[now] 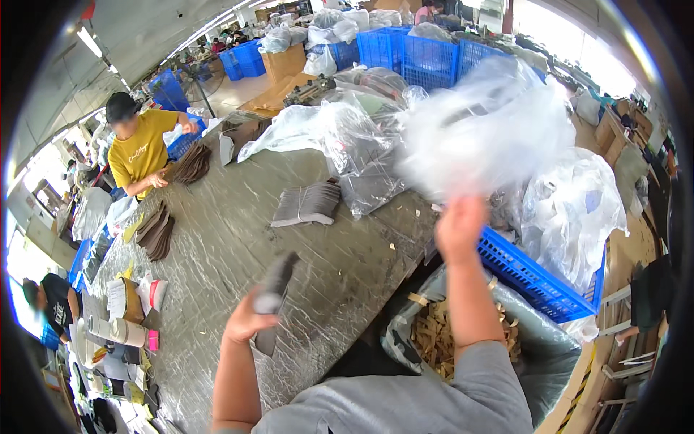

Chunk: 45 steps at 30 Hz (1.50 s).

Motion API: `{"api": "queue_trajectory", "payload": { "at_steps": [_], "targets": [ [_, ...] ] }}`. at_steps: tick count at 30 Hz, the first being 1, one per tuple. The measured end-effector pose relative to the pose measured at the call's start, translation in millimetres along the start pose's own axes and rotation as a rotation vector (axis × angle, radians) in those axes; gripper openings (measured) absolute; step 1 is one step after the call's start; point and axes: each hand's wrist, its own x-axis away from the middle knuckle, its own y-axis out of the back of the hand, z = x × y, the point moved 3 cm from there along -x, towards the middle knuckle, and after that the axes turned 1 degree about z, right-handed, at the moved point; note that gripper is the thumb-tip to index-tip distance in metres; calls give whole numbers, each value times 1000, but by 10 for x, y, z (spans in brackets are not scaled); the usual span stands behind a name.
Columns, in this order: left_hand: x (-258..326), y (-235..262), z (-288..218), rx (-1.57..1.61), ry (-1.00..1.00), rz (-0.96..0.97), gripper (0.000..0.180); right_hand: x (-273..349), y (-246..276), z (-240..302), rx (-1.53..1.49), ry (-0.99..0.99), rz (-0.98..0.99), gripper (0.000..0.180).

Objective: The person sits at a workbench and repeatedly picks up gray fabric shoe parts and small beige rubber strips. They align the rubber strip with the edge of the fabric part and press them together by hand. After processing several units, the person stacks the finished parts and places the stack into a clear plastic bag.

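In my left hand (248,317) is a small bundle of flat grey pieces (278,286), with my fingers wrapped round its middle, above the table (347,275). My right hand (460,228), raised over the table's right edge, grips a clear plastic bag (484,137) that is smeared by motion. A fanned stack of grey pieces (307,204) lies on the table beyond my left hand. Behind it is a heap of clear plastic bags (354,137), partly hidden by the moving bag.
Below my right arm stands a lined bin (426,329) of tan scraps, beside a blue crate (535,278) with plastic bags. Across the table, a person in a yellow shirt (141,152) touches brown stacked pieces (192,163). Rolls and samples (119,331) crowd the left edge.
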Motion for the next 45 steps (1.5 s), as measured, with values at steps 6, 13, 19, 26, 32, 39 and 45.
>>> {"api": "queue_trajectory", "payload": {
  "at_steps": [6, 13, 19, 26, 32, 39, 45],
  "targets": [
    [320, 119, -503, 698, -367, 78, 121, 1293, -1242, 811, 133, 648, 1350, 23],
    [1212, 334, 36, 862, -178, -138, 116, 1104, -1224, 1068, -274, 37, 1129, 28],
    [1139, 189, 148, 937, -218, 11, 115, 1819, -1528, 1658, -17, 103, 1349, 33],
    [1121, -61, -210, 1021, -83, -26, 109, 1457, -1511, 1831, -633, -401, 1056, 34],
    [768, 415, 121, 198, 33, -181, 81, 1130, -1471, 2114, -976, -243, 833, 44],
    [532, 631, 107, 412, -118, -536, 58, 1772, -1236, 2855, -844, 456, 1202, 61],
    [391, 718, 24, 390, -228, -603, 49, 1762, -1137, 2843, -1164, 342, 1398, 70]
  ]
}}
